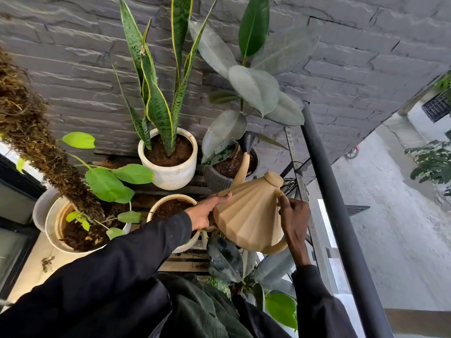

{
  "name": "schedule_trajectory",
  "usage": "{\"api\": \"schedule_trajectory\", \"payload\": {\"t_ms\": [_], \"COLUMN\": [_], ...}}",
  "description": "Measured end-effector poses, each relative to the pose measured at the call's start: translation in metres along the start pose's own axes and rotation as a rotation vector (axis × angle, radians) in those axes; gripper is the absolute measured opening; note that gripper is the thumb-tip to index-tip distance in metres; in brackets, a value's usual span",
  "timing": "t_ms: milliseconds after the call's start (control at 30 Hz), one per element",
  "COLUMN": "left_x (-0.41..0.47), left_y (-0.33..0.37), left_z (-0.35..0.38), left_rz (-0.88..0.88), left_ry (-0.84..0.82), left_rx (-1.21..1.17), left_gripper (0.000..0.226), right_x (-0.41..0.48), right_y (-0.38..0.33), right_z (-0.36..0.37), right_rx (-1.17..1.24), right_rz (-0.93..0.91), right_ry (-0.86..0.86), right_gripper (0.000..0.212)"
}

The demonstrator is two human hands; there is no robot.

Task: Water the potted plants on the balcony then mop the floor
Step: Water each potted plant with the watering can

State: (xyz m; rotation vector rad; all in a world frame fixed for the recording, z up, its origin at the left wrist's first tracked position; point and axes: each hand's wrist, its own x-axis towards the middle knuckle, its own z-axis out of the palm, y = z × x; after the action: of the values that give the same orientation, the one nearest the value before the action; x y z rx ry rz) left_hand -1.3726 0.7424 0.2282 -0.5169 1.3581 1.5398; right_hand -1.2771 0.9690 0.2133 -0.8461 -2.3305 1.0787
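- Dark sleeves point(122, 276) fill the near edge of the view, both arms reaching to a tan watering can point(249, 215) held above the right side of a slatted wooden rack point(185, 262).
- The right hand point(294, 223) is wrapped round the can's handle. The left hand point(205, 213) lies with its fingers straight along the can's flank, propping it rather than clasping it.
- The can is tipped forward, its dark rose point(249, 142) over the soil of the dark grey pot point(217, 181) at the rack's back right corner, under the rubber plant point(253, 89) (no stream of water can be made out).
- Watering looks to be under way. It cannot be told whether the white pot point(168, 174) with the snake plant point(158, 106) at the back edge has been watered. The same goes for the tan pot point(170, 203) at the front edge and the moss-pole pot point(61, 230) off the left edge.
- Mopping appears not yet begun and no mop is in view. Soil crumbs point(47, 262) lie on the pale floor point(26, 276) at the left.
- The broad rubber leaves crowd the spout, and a dark railing point(341, 215) runs near the right hand.
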Motion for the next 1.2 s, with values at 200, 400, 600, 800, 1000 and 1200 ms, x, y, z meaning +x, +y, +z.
{"api": "schedule_trajectory", "payload": {"t_ms": [200, 400, 600, 800, 1000, 1200], "left_x": [0.004, 0.003, 0.001, -0.009, -0.012, -0.02], "left_y": [-0.003, -0.002, 0.0, 0.0, -0.011, -0.017], "left_z": [-0.004, -0.009, -0.022, -0.045, -0.082, -0.127], "left_rz": [0.018, 0.039, 0.031, 0.03, 0.01, -0.041], "left_ry": [0.017, 0.002, -0.021, -0.048, -0.033, 0.029], "left_rx": [-0.004, 0.013, 0.053, 0.03, -0.032, -0.116], "left_gripper": [0.028, 0.026, 0.038, 0.047, 0.065, 0.038], "right_x": [0.0, -0.005, -0.019, -0.044, -0.057, -0.058], "right_y": [0.006, 0.003, -0.002, -0.029, -0.052, -0.085], "right_z": [0.004, 0.006, 0.013, 0.02, 0.037, 0.072], "right_rx": [0.014, 0.032, 0.07, 0.073, 0.02, -0.027], "right_rz": [-0.004, 0.0, 0.054, 0.047, 0.025, 0.034], "right_ry": [-0.005, 0.016, -0.008, -0.006, -0.054, -0.18], "right_gripper": [0.08, 0.076, 0.074, 0.077, 0.079, 0.067]}}
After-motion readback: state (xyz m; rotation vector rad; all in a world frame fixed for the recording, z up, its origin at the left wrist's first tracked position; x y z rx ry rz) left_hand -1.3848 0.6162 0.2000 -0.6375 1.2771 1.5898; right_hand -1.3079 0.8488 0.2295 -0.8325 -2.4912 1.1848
